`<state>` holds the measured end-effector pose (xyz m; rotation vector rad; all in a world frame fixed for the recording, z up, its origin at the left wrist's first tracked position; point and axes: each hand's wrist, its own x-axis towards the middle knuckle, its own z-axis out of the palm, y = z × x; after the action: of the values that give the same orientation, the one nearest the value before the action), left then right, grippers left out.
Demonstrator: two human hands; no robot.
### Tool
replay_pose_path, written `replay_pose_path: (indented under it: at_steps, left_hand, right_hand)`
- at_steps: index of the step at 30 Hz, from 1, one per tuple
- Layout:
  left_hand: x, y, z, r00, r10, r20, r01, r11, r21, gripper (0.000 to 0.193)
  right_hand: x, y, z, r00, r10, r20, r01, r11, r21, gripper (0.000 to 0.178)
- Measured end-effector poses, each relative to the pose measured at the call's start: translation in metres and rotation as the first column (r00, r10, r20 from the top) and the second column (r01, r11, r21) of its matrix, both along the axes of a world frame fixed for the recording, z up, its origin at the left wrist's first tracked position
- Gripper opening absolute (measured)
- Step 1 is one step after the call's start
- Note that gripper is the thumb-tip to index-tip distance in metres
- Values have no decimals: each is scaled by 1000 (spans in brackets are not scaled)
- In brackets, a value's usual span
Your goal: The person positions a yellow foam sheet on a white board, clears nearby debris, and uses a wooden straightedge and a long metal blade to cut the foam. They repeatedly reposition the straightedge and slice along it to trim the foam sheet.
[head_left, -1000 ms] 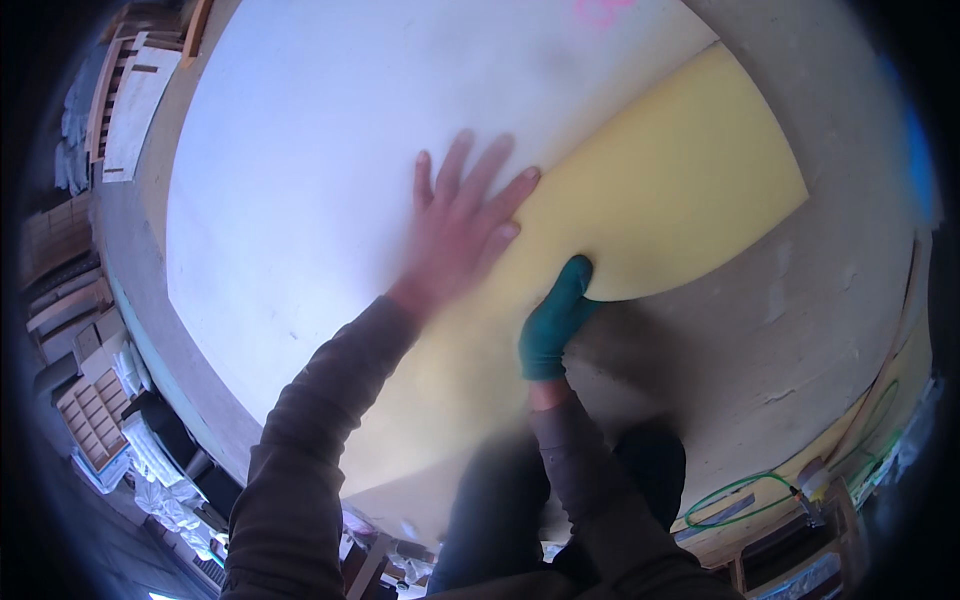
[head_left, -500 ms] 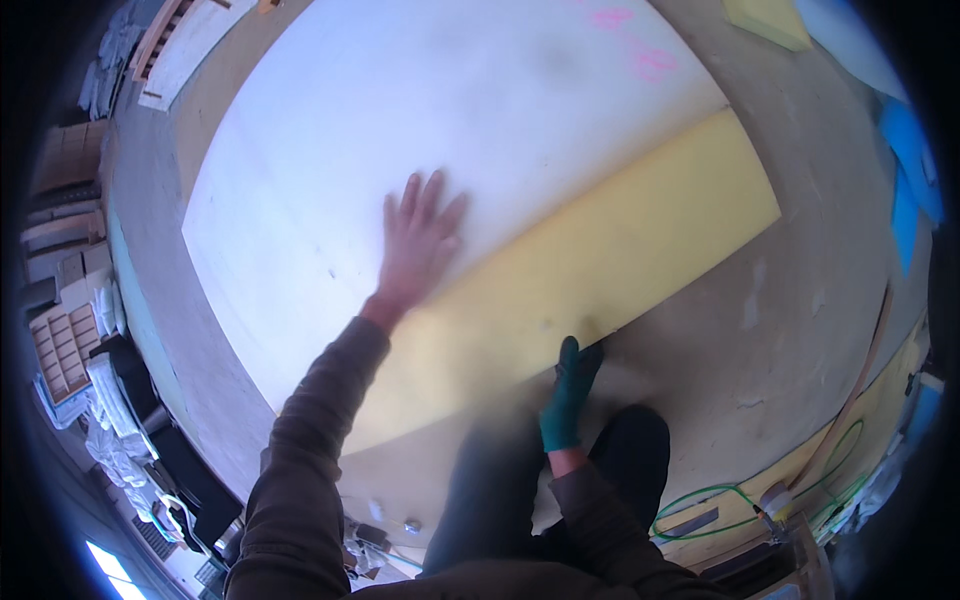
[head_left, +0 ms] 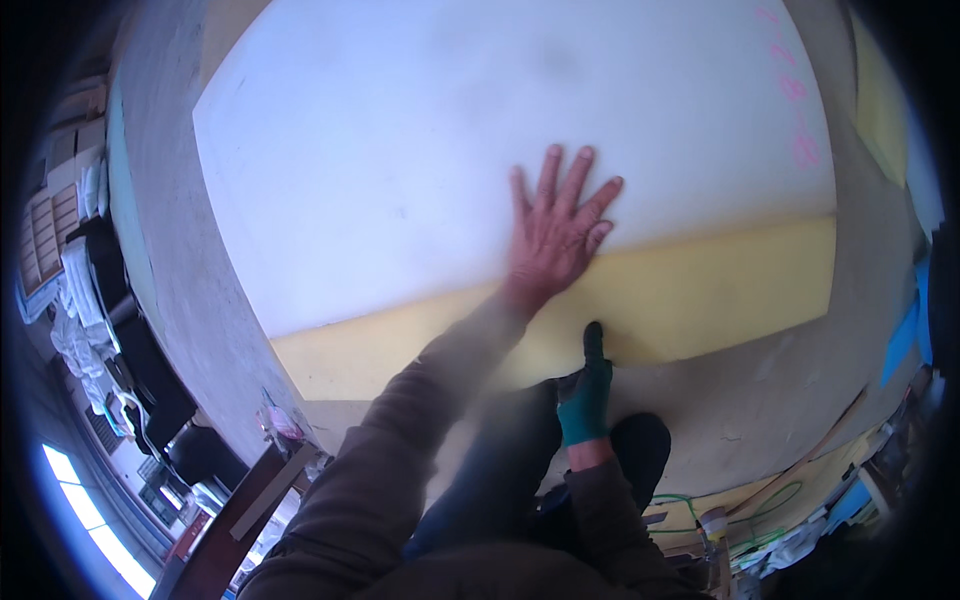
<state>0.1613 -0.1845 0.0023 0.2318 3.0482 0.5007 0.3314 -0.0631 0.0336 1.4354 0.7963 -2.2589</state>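
A large white foam sheet [head_left: 400, 150] fills the middle of the head view, with pink handwriting near its far right edge. Along its near side runs a yellow foam band [head_left: 720, 285]. My bare left hand [head_left: 555, 235] lies flat on the white surface with fingers spread, its wrist over the yellow band. My right hand [head_left: 585, 395], in a green glove with dark fingertips, is at the band's near edge. Its thumb points up against the yellow foam, and the other fingers are curled at the edge, partly hidden. My legs show just below.
At the left stand a wooden lattice crate [head_left: 45, 235], plastic-wrapped goods and black items. A brown beam [head_left: 225, 530] rises at the lower left. A green hose [head_left: 760, 510] lies at the lower right, with blue sheets [head_left: 905, 335] and another yellow piece [head_left: 880, 110] at the right.
The foam now sits more level across the view, its right end lower. My left hand has shifted rightward over the white surface. My right hand stays at the near edge, slightly lower.
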Motion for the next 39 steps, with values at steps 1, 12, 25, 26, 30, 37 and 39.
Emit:
replay_pose_path:
  at_steps: [1, 12, 25, 26, 30, 37, 39]
  left_hand:
    - [-2, -3, -2, 1000, -5, 29, 5, 1000, -2, 56]
    - [-1, -8, -6, 990, -16, -137, 24, 998, 54, 49]
    - [305, -112, 77, 198, 771, 605, -957, 18, 291, 35]
    - [330, -104, 70, 114, 698, 707, -939, -156, 305, 36]
    - [369, -116, 28, 13, 382, 924, -810, -537, 234, 72]
    - [371, -119, -26, 155, 489, 858, -642, -610, 464, 74]
    - [376, -117, -28, 198, 442, 875, -644, -614, 456, 73]
  right_hand:
    - [-8, -6, -1, 1000, 25, 5, -25, 998, 59, 47]
    - [41, 46, -64, 932, 358, -48, -336, 908, 250, 48]
    - [-38, 88, 45, 306, 886, -350, -682, 460, 569, 32]
    - [-53, 73, 48, 306, 880, -365, -677, 470, 566, 31]
    - [-92, 1, 38, 9, 978, -210, -452, 191, 871, 30]
    - [-138, -147, -6, -337, 941, -25, 354, 151, 923, 46]
    - [-150, -180, -14, -368, 923, 115, 457, 72, 887, 52]
